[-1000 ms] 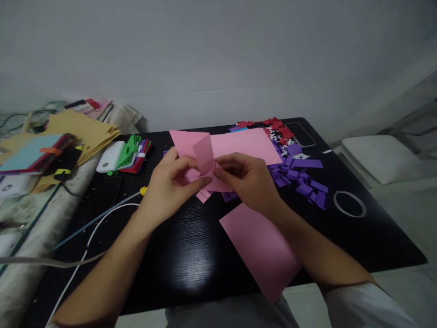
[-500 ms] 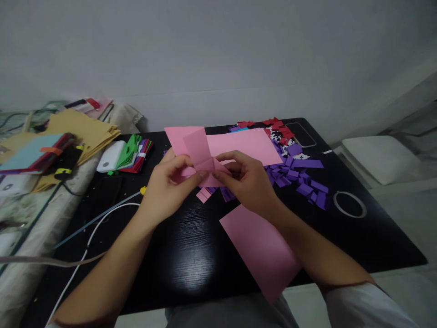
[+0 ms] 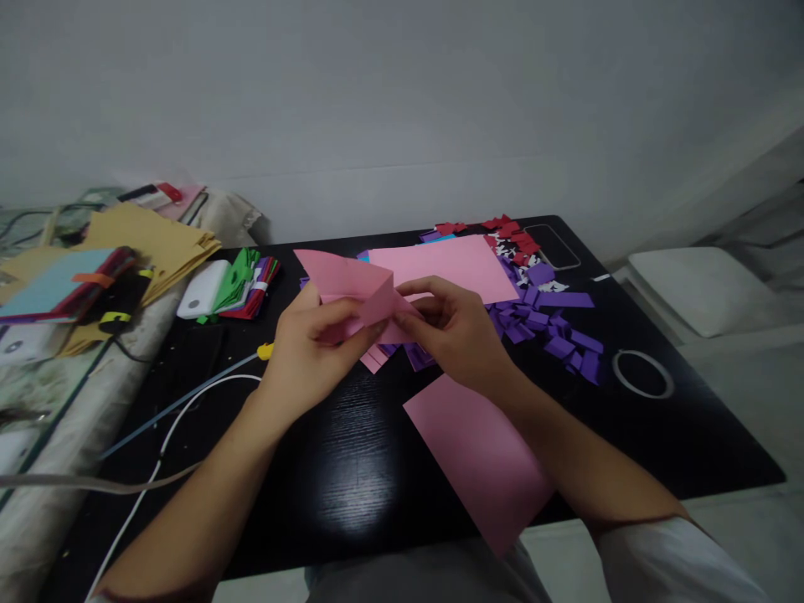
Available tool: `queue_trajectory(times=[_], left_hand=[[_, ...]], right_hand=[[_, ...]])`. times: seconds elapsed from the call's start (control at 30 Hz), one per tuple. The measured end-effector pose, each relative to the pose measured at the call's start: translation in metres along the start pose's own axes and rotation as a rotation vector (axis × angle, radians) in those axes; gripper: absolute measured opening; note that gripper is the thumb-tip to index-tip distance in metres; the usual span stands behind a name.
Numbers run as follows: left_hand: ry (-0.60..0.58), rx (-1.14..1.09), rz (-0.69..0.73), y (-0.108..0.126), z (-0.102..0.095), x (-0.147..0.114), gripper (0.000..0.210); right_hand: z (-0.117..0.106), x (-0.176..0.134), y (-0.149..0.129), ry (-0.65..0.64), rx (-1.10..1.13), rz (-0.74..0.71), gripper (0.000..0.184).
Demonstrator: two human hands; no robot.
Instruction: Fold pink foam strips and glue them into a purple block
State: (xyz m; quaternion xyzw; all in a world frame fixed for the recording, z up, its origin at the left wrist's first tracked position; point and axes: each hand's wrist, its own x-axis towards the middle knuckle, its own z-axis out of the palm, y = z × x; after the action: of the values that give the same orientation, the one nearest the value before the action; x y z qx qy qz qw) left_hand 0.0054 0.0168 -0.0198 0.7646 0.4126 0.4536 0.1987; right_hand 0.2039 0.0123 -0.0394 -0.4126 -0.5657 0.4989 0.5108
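A creased pink sheet of paper (image 3: 345, 276) is held up above the black table, with a flap bent forward at its middle. My left hand (image 3: 314, 339) pinches its left part between thumb and fingers, the thumb by the flap's lower edge. On the right side my right hand (image 3: 456, 331) grips the same paper between thumb and forefinger. Behind it a flat pink sheet (image 3: 452, 264) lies on the table. Another pink sheet (image 3: 483, 461) rests below my right forearm and reaches past the table's front edge. Small pink strips (image 3: 375, 359) lie just under my hands.
Purple paper pieces (image 3: 565, 339) and red scraps (image 3: 518, 234) are spread at the right. A metal ring (image 3: 642, 373) lies near the right edge. At the left are green paper bundles (image 3: 237, 280), a white cable (image 3: 172, 427) and brown envelopes (image 3: 151, 243).
The flap that stood upright has been folded down towards me. The paper's upper left corner has tilted lower and to the left. Both hands stay in nearly the same place.
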Motion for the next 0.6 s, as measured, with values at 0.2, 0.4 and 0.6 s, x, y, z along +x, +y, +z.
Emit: queue_trajectory(times=[0.2, 0.4, 0.6], left_hand=[[-0.031, 0.012, -0.004, 0.000, -0.001, 0.001, 0.010], [-0.078, 0.084, 0.008, -0.005, -0.002, 0.000, 0.013], [-0.147, 0.199, 0.117, 0.000, 0.003, -0.003, 0.018]], right_hand=[[-0.001, 0.000, -0.001, -0.011, -0.033, 0.013, 0.027], [0.005, -0.003, -0.008, -0.018, -0.060, -0.096, 0.050], [0.015, -0.009, -0.011, 0.121, -0.298, -0.183, 0.041]])
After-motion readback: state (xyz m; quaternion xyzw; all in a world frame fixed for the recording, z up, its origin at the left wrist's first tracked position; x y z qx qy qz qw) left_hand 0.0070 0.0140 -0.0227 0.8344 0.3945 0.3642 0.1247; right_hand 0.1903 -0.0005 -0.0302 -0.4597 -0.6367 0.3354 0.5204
